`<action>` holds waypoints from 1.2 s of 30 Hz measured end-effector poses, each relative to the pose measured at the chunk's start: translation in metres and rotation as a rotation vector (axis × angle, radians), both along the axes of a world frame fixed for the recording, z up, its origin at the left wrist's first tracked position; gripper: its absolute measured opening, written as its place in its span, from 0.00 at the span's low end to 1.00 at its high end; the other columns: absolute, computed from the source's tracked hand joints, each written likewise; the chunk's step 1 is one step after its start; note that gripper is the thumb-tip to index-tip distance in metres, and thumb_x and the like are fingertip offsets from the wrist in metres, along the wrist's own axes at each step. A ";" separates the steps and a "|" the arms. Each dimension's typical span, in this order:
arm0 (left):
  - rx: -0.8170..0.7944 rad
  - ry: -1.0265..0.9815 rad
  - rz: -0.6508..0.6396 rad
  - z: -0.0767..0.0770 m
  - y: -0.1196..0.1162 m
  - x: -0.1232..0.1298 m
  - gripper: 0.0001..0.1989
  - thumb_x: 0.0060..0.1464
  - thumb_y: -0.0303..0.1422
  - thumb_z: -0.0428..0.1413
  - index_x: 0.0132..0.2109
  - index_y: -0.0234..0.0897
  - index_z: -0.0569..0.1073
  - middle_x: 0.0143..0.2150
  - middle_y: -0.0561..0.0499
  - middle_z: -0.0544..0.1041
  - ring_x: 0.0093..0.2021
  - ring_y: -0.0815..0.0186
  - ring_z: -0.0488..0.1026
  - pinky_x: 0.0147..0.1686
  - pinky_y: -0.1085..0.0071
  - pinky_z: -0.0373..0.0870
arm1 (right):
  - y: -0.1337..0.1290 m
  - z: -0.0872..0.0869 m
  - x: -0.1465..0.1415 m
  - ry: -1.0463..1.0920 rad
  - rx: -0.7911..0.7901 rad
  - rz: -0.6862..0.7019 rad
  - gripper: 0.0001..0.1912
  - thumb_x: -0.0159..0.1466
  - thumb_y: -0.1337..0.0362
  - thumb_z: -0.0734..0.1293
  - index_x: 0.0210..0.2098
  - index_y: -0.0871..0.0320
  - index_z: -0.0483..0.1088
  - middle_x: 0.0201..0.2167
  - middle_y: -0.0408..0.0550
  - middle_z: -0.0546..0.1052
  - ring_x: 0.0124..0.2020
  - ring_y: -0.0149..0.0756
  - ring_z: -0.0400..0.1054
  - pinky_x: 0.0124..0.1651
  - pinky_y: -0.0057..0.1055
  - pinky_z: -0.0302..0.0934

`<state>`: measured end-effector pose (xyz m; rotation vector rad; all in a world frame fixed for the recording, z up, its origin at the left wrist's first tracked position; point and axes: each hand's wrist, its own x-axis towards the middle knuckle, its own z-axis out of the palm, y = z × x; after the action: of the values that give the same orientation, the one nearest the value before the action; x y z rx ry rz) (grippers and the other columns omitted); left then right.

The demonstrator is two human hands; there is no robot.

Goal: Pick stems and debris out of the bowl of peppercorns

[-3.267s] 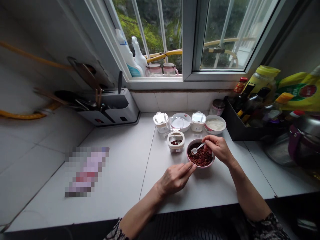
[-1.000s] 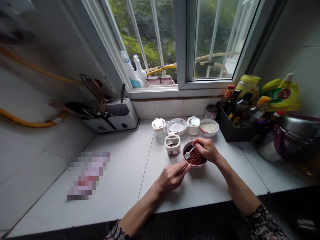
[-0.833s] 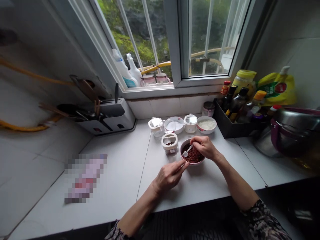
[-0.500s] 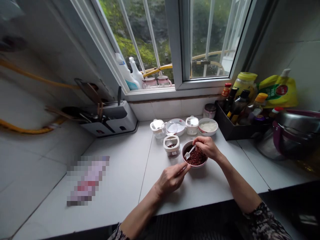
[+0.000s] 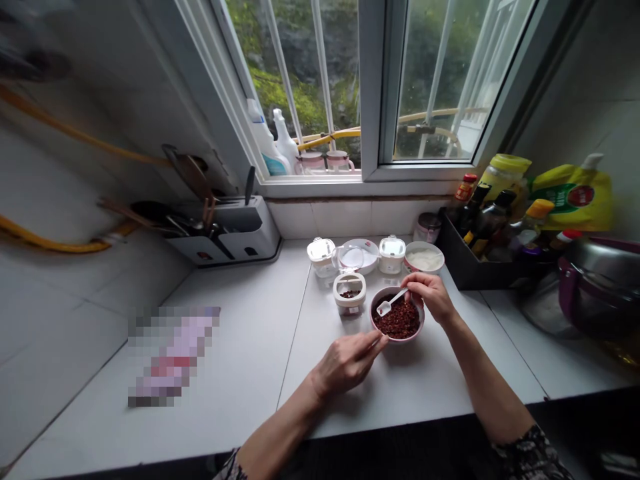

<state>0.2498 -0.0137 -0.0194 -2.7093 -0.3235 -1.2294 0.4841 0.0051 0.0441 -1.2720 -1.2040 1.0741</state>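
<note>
My right hand pinches the handle of a small white spoon over a bowl. The spoon's scoop hangs above dark red-brown dried bits, perhaps peppercorns, that fill the bowl. At the bowl's near left rim, my left hand has its fingers closed on the edge. Just left of the bowl stands a clear jar with a white rim, some dark bits showing inside it.
Behind are two white-topped jars, a dish of white powder and a bowl of pale contents. A dark box of bottles and a steel pot stand right. A utensil rack sits back left.
The spoon has lifted slightly and now tilts with a few bits in its scoop. My left hand stays at the rim. The whole view has shifted a little.
</note>
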 end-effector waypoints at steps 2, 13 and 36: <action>-0.007 -0.010 -0.004 0.001 0.000 0.000 0.19 0.64 0.21 0.45 0.59 0.29 0.67 0.45 0.39 0.78 0.35 0.66 0.78 0.33 0.72 0.78 | 0.000 0.000 0.000 0.009 0.006 -0.021 0.09 0.51 0.59 0.66 0.26 0.60 0.72 0.15 0.41 0.73 0.13 0.24 0.55 0.16 0.23 0.47; -0.005 -0.020 0.000 0.002 0.000 0.002 0.18 0.64 0.21 0.45 0.59 0.30 0.67 0.44 0.40 0.78 0.36 0.66 0.78 0.34 0.72 0.79 | 0.001 0.000 -0.001 0.025 0.030 -0.081 0.09 0.50 0.60 0.67 0.26 0.59 0.73 0.15 0.41 0.73 0.12 0.24 0.56 0.16 0.24 0.50; -0.008 -0.053 -0.018 0.005 0.000 0.004 0.14 0.63 0.20 0.46 0.53 0.27 0.70 0.44 0.40 0.78 0.34 0.66 0.78 0.30 0.71 0.77 | -0.006 -0.004 -0.011 -0.441 0.536 -0.152 0.09 0.65 0.66 0.61 0.36 0.57 0.74 0.28 0.45 0.78 0.25 0.34 0.71 0.31 0.31 0.65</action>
<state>0.2535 -0.0137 -0.0145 -2.6959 -0.3107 -1.3090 0.4731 -0.0011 0.0404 -1.1722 -1.5629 0.3195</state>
